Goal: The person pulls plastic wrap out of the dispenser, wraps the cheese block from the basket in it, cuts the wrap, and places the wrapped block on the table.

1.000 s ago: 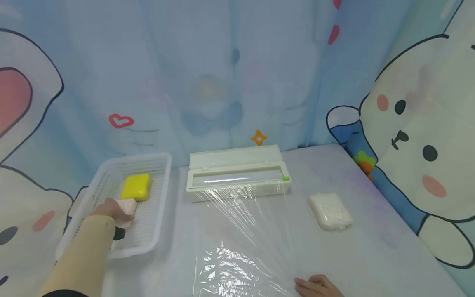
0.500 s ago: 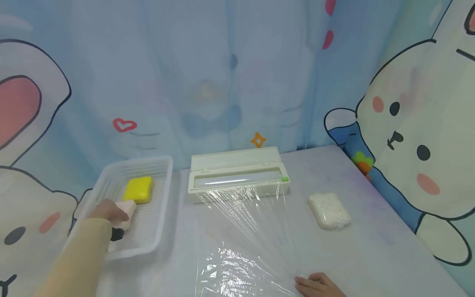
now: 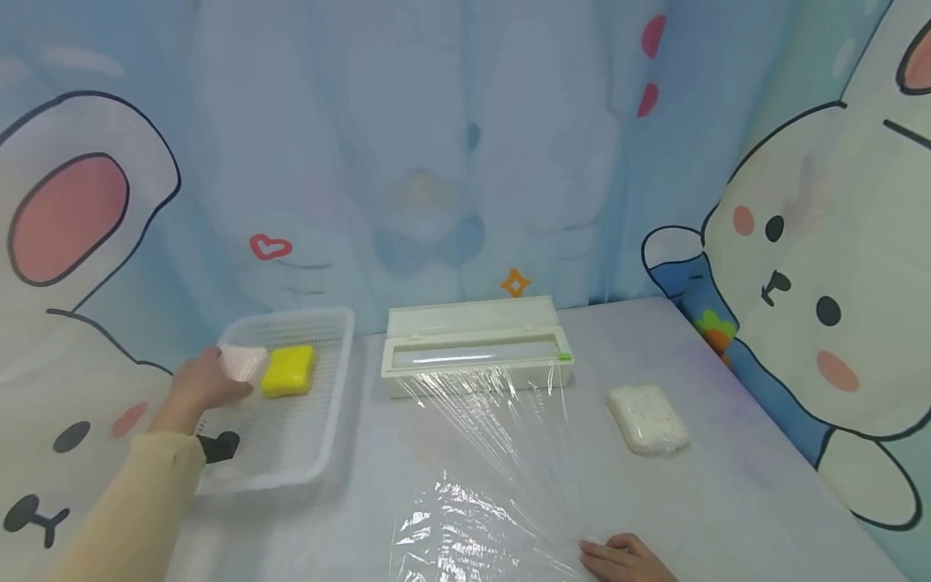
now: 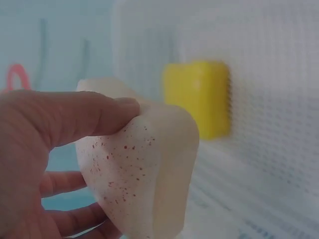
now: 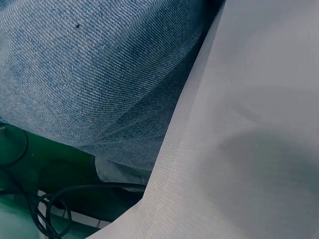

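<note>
My left hand point(image 3: 202, 384) grips a pale block with red-brown specks point(image 4: 124, 169), the thumb on one face and the fingers behind it. It is held over the left side of a white plastic basket point(image 3: 336, 404), tilted, beside a yellow block point(image 3: 288, 371) lying inside. My right hand point(image 3: 627, 558) holds the right side of a sheet of cling film point(image 3: 465, 517) low in the head view; its thumb is hidden. The film runs in creases from a white dispenser box point(image 3: 476, 376) with its lid up. The right wrist view does not show the right hand.
A white block wrapped in film point(image 3: 647, 419) lies on the table point(image 3: 735, 485) to the right. Behind hangs a blue curtain point(image 3: 436, 121) with cartoon prints. The right wrist view shows denim point(image 5: 94, 69), the table's edge and dark cables point(image 5: 45, 214).
My left hand has raised the speckled block from the basket floor and moved it toward the back, turning it. The right hand stays on the film. The head view has shifted slightly.
</note>
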A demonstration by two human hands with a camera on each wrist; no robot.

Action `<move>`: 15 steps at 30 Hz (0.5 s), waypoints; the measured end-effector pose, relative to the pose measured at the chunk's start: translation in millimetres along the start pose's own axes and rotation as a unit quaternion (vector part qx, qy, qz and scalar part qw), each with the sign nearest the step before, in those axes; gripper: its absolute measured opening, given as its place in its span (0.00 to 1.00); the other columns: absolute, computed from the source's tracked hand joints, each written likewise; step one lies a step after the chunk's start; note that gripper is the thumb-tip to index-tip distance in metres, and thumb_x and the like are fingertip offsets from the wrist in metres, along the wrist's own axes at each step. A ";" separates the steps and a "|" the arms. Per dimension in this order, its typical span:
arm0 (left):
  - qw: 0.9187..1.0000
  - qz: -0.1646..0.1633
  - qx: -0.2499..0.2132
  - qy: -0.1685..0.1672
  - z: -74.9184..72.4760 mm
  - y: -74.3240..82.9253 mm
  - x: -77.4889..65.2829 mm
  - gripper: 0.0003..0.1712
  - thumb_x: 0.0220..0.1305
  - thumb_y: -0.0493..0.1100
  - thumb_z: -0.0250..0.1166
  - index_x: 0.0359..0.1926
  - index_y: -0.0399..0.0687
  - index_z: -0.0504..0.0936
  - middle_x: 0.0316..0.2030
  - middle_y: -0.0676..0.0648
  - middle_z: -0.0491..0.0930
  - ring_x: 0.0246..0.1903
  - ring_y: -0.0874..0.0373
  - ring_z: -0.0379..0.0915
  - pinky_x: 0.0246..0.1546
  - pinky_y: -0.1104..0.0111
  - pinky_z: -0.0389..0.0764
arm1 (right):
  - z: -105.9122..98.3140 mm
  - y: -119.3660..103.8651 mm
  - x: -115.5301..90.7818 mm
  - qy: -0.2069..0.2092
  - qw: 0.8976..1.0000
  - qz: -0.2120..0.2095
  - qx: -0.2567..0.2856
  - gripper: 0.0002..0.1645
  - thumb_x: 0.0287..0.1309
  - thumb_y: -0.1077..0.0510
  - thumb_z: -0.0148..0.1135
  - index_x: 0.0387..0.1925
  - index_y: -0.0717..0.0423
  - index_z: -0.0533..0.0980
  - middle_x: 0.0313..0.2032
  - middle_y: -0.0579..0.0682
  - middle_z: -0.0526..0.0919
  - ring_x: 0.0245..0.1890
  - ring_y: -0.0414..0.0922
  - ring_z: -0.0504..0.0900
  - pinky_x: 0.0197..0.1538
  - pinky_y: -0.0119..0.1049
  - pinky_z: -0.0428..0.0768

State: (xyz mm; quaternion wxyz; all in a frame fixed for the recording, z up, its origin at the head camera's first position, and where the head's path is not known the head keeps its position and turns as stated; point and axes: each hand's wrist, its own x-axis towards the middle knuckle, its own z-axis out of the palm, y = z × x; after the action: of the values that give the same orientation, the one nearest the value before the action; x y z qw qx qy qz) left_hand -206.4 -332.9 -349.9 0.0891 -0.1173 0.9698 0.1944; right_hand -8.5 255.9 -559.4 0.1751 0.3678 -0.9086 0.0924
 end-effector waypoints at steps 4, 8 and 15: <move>0.995 0.080 0.021 0.053 -3.3 26.2 -17.2 0.52 0.60 0.47 0.70 0.73 0.23 0.53 0.62 0.18 0.63 0.56 0.25 0.63 0.58 0.33 0.73 | 0.3 -2.4 -2.4 -0.023 0.998 0.044 0.041 0.29 0.58 0.34 0.69 0.44 0.54 0.88 0.49 0.41 0.90 0.41 0.37 0.79 0.38 0.28 0.80; 0.979 0.177 0.021 0.101 5.1 57.5 -36.7 0.51 0.59 0.46 0.72 0.73 0.26 0.57 0.61 0.20 0.67 0.57 0.26 0.65 0.55 0.34 0.73 | 0.6 0.0 -2.0 -0.009 0.998 0.044 0.047 0.24 0.58 0.39 0.71 0.46 0.52 0.88 0.49 0.40 0.90 0.42 0.38 0.80 0.39 0.28 0.79; 0.951 0.292 -0.003 0.104 52.1 111.1 -64.0 0.48 0.55 0.40 0.76 0.74 0.36 0.63 0.63 0.28 0.71 0.59 0.33 0.70 0.56 0.41 0.78 | -4.2 -3.3 -2.1 -0.043 0.992 0.099 0.069 0.21 0.60 0.42 0.70 0.50 0.48 0.87 0.52 0.39 0.89 0.45 0.37 0.79 0.43 0.33 0.82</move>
State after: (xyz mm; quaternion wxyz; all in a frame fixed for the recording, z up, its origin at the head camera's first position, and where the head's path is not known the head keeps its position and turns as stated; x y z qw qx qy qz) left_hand -167.7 -200.2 -343.7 -0.0734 0.1512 0.9650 0.2015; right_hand -3.7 256.2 -556.2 0.1004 0.2911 -0.9386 0.1556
